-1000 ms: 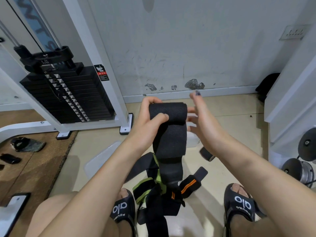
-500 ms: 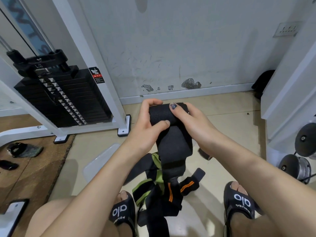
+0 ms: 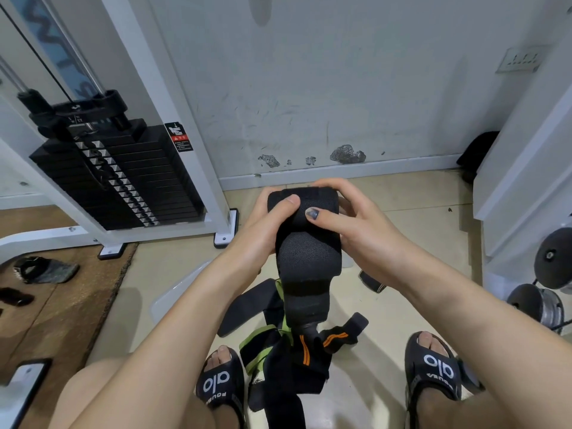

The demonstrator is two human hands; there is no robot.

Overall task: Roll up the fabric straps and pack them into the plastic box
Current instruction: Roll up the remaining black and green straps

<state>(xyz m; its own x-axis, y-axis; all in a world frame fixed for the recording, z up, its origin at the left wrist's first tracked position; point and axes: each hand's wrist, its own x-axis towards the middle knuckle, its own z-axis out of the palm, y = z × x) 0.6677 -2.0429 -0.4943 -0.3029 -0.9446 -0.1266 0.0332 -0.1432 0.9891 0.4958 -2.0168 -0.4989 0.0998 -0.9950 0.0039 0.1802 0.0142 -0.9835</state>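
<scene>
Both hands, left hand point(image 3: 263, 224) and right hand point(image 3: 356, 230), grip the black strap point(image 3: 306, 243), thumbs on its rolled top, held above the floor. Tail hangs unrolled. Loose straps point(image 3: 288, 351) lie piled between the feet; clear box lid point(image 3: 179, 292) beside them. Packing apparently not begun.

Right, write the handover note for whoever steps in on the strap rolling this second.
Left hand: grips the left end of the black strap roll, thumb on top.
Right hand: grips the right end, thumb pressing the roll's front.
The unrolled tail hangs down to the strap pile on the floor between the feet.
Clear lid lies on the floor at left; the plastic box is mostly hidden behind the hands.
Done: the roll is part wound.
Left: finish winding, pack it, then roll the pile's straps.
</scene>
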